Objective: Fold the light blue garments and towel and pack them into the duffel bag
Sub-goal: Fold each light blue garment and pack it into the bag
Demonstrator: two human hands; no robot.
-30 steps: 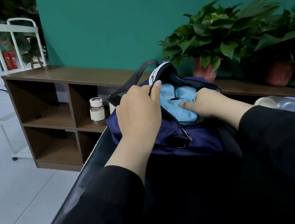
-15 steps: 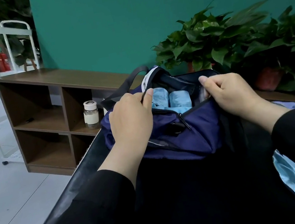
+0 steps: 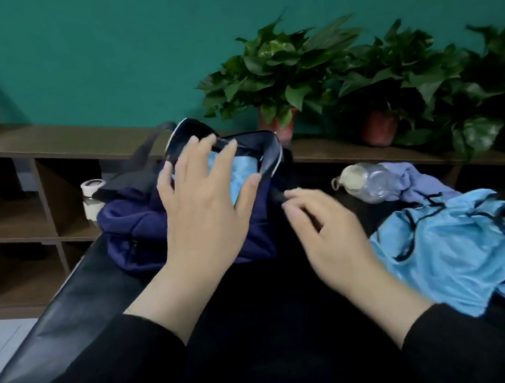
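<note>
one duffel bag (image 3: 137,232), two hands (image 3: 203,206), three potted plants (image 3: 277,72), one bottle (image 3: 367,182)

A navy duffel bag (image 3: 137,232) sat open on the black table (image 3: 73,310), with folded light blue cloth (image 3: 241,173) inside. The left hand (image 3: 204,213) spread over the opening, fingers straight. The right hand (image 3: 328,228) hovered just right of the bag, fingers loosely curled, holding nothing. Further right lay a crumpled light blue garment (image 3: 462,242); beyond it, a clear bottle (image 3: 367,182).
</note>
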